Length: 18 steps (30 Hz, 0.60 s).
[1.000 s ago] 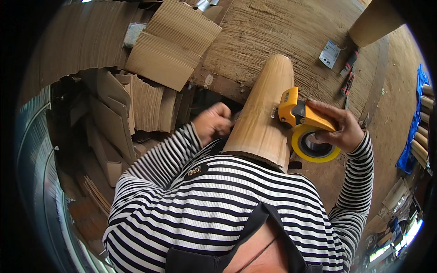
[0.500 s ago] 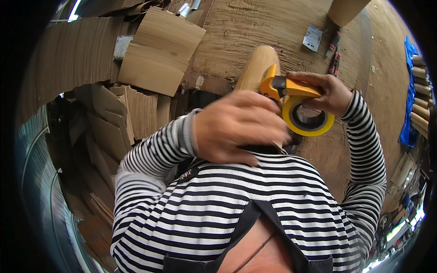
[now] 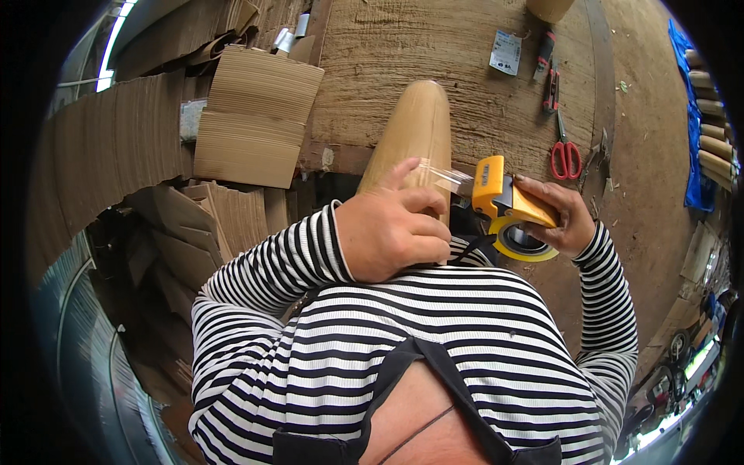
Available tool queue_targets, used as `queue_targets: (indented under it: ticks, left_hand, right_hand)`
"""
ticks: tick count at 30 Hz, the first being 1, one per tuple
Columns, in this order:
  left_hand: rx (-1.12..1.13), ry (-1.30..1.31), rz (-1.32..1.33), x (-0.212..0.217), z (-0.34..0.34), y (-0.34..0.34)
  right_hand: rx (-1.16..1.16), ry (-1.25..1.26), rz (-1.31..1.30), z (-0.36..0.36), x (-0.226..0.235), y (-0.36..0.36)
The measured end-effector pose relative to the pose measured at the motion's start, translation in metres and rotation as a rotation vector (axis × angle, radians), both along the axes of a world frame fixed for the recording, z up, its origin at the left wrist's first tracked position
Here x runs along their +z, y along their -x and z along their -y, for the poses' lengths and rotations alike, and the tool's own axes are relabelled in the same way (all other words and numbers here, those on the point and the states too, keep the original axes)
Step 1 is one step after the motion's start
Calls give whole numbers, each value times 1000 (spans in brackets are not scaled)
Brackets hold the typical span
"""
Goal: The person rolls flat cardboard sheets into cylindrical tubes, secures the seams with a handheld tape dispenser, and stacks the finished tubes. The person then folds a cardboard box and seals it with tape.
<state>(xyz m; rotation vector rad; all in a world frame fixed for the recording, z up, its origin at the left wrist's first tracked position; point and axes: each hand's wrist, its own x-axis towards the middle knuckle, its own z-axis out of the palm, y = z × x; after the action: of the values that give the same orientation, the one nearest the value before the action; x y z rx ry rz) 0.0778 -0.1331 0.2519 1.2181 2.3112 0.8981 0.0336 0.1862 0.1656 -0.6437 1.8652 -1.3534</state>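
The person's left hand (image 3: pixel 391 229) rested against the tall, rounded brown paper-wrapped roll (image 3: pixel 411 136) standing upright before the striped chest, fingers curled loosely and thumb raised, pinching the end of a clear strip of tape (image 3: pixel 446 174). The right hand (image 3: pixel 554 217) was wrapped tight around a yellow handheld tape dispenser (image 3: pixel 508 205), just beside the roll's right flank. Red-handled scissors (image 3: pixel 566 151) lay well apart on the brown wooden floor (image 3: pixel 465 46), near flat corrugated cardboard sheets (image 3: pixel 252 116).

Left hand (image 3: pixel 391 229) raised, fingers curled, forefinger extended, right hand (image 3: pixel 559 221) closed in a grip, striped sleeves bent
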Motion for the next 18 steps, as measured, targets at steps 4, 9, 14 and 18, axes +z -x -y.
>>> queue_targets:
  ticks: [4,9,14,18]
  left_hand:
    - [151,17,-20,2,18,-12]
    - [529,-207,-166,-22,47,-42]
    - [1446,-849,-76,-60,43,-62]
    - [1573,-900,73,-69,35,-87]
  right_hand:
    - [-66,47,80,-5,-21,-28]
    - [-52,217,261,37,-45,-15]
    - [117,235,270,122,-33,70]
    - [385,-6,-74,171,-2,127]
